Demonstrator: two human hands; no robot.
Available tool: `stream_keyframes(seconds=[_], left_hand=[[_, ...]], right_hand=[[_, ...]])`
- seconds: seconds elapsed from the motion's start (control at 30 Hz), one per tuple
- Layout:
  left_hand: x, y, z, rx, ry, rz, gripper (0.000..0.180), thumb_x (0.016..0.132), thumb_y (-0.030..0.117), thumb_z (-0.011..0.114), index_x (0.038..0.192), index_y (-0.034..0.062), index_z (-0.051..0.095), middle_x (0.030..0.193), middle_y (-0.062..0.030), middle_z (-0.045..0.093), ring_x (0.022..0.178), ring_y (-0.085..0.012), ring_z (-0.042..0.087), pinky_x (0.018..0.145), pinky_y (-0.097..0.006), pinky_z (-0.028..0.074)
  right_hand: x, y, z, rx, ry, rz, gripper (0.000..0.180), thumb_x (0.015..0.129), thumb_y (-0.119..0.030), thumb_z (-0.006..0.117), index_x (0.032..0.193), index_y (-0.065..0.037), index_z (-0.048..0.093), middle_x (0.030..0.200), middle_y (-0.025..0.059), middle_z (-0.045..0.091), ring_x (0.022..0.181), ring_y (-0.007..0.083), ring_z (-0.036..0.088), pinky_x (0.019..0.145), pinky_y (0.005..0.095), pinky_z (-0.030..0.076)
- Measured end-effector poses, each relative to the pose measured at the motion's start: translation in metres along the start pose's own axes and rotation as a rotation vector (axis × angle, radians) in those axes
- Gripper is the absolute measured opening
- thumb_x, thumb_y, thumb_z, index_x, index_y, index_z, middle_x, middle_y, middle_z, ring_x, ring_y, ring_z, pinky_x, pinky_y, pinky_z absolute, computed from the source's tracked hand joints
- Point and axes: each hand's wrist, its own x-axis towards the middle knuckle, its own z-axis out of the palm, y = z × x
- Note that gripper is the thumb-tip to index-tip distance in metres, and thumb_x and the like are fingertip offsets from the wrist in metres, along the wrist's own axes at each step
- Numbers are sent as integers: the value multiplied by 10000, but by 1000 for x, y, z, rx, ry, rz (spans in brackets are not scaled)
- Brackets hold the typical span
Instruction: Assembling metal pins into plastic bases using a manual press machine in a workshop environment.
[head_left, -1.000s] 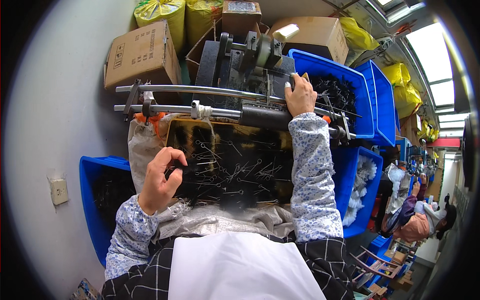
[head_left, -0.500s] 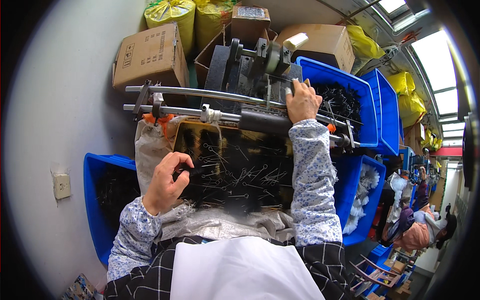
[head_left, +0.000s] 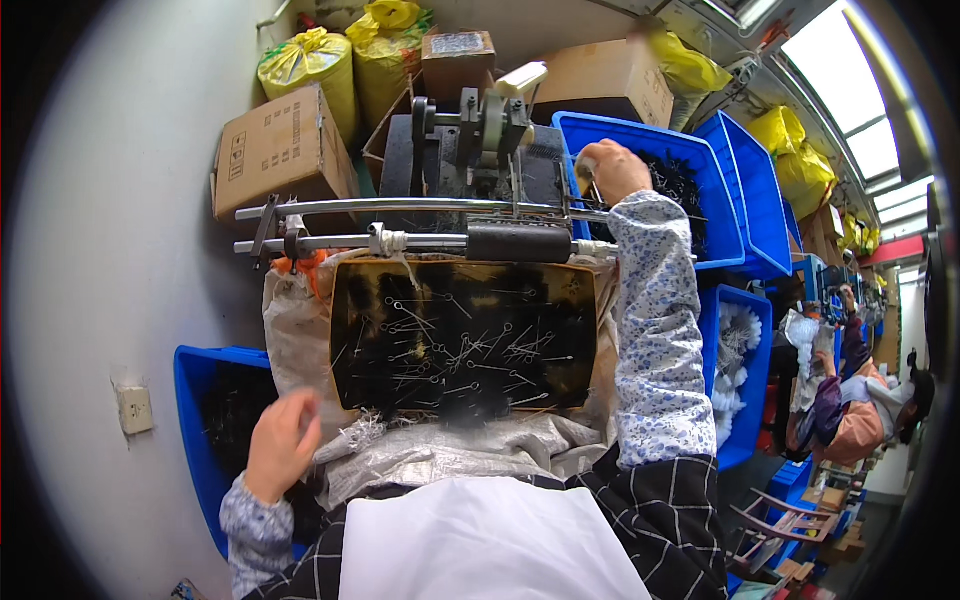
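My right hand (head_left: 618,170) is over the near left corner of a blue bin (head_left: 720,210) full of black bristly pieces. Its fingers are curled in a pinch, and what they hold is hidden. At the lower left, my left hand (head_left: 285,445) is beside another blue bin (head_left: 190,420) with dark pieces inside; motion smears its fingers. Between my arms lies a yellowish tray (head_left: 590,335) with thin metal wires (head_left: 465,350) ending in loops, scattered over black bristle. Behind it stands a machine (head_left: 485,135) with two metal rods (head_left: 330,243) and a black sleeve (head_left: 518,241).
A cardboard box (head_left: 285,150) and yellow sacks (head_left: 310,75) stand at the back left. White bristly pieces fill a bin (head_left: 735,370) right of my arm. Whitish woven cloth (head_left: 470,450) lies before the tray. A co-worker (head_left: 850,410) sits far right.
My right hand has moved right, off the machine to the blue bin. My left hand has gone down and left from the tray; the dark piece it held no longer shows. The view has shifted.
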Motion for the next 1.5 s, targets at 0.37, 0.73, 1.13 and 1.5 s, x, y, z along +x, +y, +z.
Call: stream_keyframes(seconds=[0.37,0.73,1.13,1.5], left_hand=[[-11,-79,20,298,-886,106,178,706,203,587,835,101,657,808,-130,642,758,-252,625,707,-337,499],[156,36,114,352,-1097,697,163,729,179,578,839,81,649,793,-132,632,739,-237,611,690,-325,487],[171,85,132,230,-1115,723,148,753,152,569,843,60,641,776,-134,620,718,-221,595,671,-311,474],[183,138,144,140,-1153,783,135,776,128,561,847,40,634,760,-135,610,699,-206,581,653,-299,463]], right_hand=[[-232,14,-63,475,143,228,206,763,-114,612,958,-52,603,873,136,610,857,291,590,737,353,472],[-433,-37,38,862,-1138,33,245,767,-279,590,803,-49,668,761,98,648,709,238,621,672,368,459],[-447,-18,37,861,-1050,166,256,769,-285,586,841,-50,659,794,109,645,745,252,616,692,375,459],[-470,-7,24,859,-935,330,270,770,-290,583,875,-50,651,825,118,643,778,266,612,710,381,459]])
